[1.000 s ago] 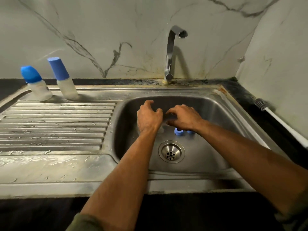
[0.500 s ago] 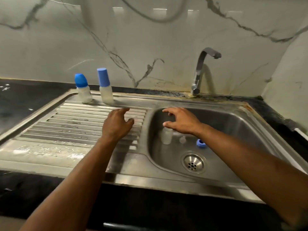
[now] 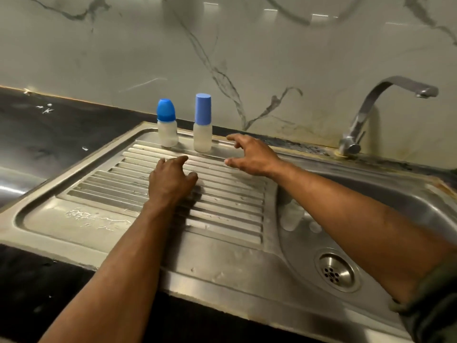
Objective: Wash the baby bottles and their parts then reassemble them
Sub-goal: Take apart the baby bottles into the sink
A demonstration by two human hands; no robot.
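now we are looking at two capped bottles standing upright at the back of the drainboard [image 3: 74, 214], near the wall. the short bottle [image 3: 167, 127], with its rounded blue cap, is on the left; the tall bottle [image 3: 203, 123], with its straight blue cap, is just beside it. our left hand [image 3: 170, 180] is hovering over the ribs below them, fingers loosely curled and holding nothing. our right hand [image 3: 252, 157] is reaching toward the tall bottle, fingers spread, gripping nothing. both bottles are looking like thin, light, stiff plastic, likely slick if wet and easy to tip. we are judging the pale body, below the cap, the surest grip, since a cap might pull off. in the basin [image 3: 425, 211], an uncapped bottle [image 3: 291, 216] is lying partly hidden by our right forearm.
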